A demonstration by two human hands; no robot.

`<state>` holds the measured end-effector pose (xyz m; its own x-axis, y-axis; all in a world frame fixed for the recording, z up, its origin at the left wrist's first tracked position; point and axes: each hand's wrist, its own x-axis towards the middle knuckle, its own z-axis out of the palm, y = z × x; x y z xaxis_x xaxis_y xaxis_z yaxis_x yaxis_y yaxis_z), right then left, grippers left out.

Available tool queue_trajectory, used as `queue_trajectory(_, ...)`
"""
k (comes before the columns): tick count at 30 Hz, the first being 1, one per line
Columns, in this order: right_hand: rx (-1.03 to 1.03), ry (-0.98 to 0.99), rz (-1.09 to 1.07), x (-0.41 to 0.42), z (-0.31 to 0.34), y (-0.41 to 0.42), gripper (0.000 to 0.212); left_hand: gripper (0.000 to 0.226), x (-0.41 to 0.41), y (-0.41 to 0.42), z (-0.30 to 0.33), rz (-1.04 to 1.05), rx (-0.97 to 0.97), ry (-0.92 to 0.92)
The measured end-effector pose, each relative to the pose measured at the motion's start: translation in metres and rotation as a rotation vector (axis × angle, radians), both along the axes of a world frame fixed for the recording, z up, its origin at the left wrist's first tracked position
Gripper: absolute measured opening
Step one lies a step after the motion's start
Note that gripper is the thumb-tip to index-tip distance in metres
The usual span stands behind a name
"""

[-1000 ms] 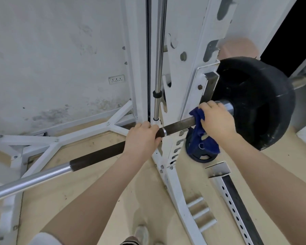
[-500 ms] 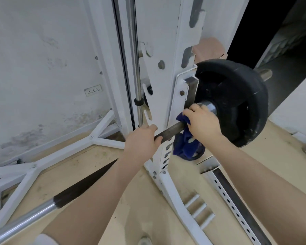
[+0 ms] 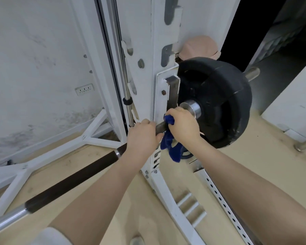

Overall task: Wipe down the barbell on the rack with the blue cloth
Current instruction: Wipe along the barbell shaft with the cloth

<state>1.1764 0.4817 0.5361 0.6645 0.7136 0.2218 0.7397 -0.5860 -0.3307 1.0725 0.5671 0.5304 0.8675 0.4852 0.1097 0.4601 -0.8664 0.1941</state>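
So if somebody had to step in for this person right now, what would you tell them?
Left hand: closed around the barbell, steadying it beside the white rack upright.
Right hand: pressing the blue cloth onto the bar next to the collar and black plate.
Done: cannot tell how much is wiped.
Left: probably the dark grip and the chrome shaft toward the left.

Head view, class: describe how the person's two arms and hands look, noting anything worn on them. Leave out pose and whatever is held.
Both forearms are bare down to the wrists. The left hand shows no glove, watch or ring. A white sleeve edge shows near the left elbow at the bottom of the frame. The right hand wears a thin gold-coloured ring on one finger; no sleeve shows on that arm.
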Motion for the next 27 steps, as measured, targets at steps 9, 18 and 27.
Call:
queue_trajectory(9,-0.217,-0.054,-0.038,0.038,0.025,-0.014,0.021,0.032,0.019,-0.024,-0.007,0.11,0.154,0.042)
queue_trajectory(18,-0.139,-0.042,0.02,0.035,0.01,-0.007,0.023,0.028,0.016,-0.031,-0.012,0.274,0.033,-0.091)
queue_trajectory(27,-0.035,0.289,0.174,0.061,0.032,-0.012,0.022,0.038,0.031,-0.009,0.006,0.198,-0.055,0.064)
